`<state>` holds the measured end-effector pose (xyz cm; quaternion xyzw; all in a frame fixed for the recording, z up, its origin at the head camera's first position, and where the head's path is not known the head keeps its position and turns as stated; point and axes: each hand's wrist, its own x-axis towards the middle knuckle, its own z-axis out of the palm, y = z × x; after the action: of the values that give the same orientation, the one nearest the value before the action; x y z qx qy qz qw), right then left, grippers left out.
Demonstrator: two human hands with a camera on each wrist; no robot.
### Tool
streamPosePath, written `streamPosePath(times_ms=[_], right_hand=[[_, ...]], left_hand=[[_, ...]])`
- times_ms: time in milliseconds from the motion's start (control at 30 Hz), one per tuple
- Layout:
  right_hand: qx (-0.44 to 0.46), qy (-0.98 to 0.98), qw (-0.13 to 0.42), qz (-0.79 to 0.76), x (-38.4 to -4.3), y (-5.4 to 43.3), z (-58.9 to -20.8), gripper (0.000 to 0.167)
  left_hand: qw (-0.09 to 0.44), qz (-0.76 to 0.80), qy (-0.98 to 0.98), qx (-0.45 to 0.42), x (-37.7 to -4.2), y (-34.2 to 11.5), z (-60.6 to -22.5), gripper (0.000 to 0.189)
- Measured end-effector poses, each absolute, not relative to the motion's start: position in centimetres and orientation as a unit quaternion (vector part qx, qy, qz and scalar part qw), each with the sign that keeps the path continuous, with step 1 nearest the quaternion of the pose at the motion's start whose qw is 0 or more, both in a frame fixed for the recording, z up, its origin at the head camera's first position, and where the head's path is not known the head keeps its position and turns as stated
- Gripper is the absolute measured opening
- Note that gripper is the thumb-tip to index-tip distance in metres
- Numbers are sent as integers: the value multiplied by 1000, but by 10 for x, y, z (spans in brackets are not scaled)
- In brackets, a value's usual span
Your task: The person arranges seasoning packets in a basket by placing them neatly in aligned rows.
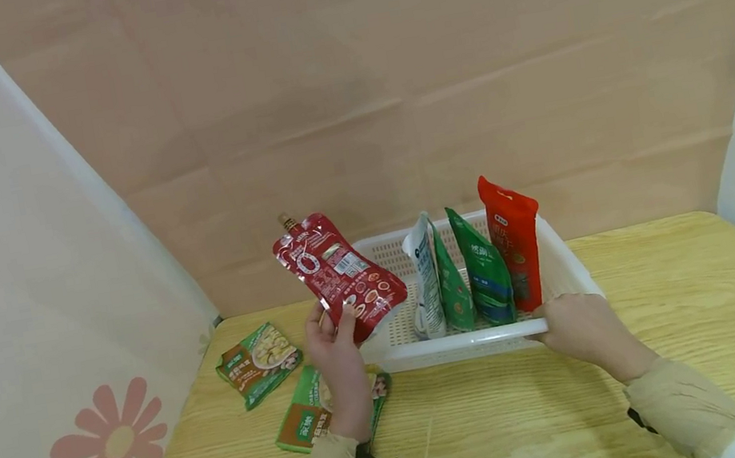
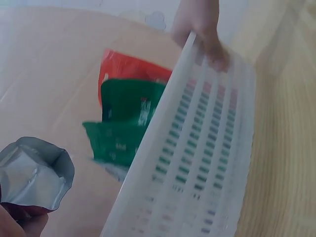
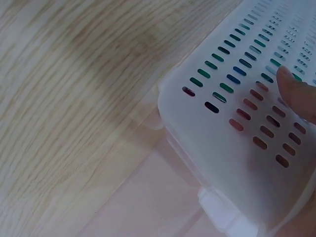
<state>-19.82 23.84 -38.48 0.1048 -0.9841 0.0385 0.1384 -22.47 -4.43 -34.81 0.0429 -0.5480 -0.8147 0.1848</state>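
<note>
A dark red spouted sauce pouch is held up in my left hand, thumb across its lower front, at the left end of a white perforated basket. Its silvery bottom shows in the left wrist view. My right hand grips the basket's front right rim, with the thumb against the slotted wall. Inside the basket stand a white pouch, a green pouch, a darker green pouch and a bright red packet.
Two green and brown food packets lie on the wooden table to the left: one packet further back, another packet partly behind my left wrist. A tan backdrop rises behind the basket, with a flower-printed white sheet at the left.
</note>
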Motion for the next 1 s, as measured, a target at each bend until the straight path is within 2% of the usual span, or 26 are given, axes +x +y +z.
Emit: streamPosePath(times_ms=[500,800,1000], right_hand=[[100,-983,141,57,-199,236,-384,16],[97,-986,125,53,-199,235,-382,18],[102,-984,140,50,-199,235,-384,19]], left_hand=[[37,-830,-555,-32,-190,-12,-359,44],[-12,-831,-552,-64,-182,-2,-362,45],[-18,-829,-555,-65,-179,-1,-364,46]])
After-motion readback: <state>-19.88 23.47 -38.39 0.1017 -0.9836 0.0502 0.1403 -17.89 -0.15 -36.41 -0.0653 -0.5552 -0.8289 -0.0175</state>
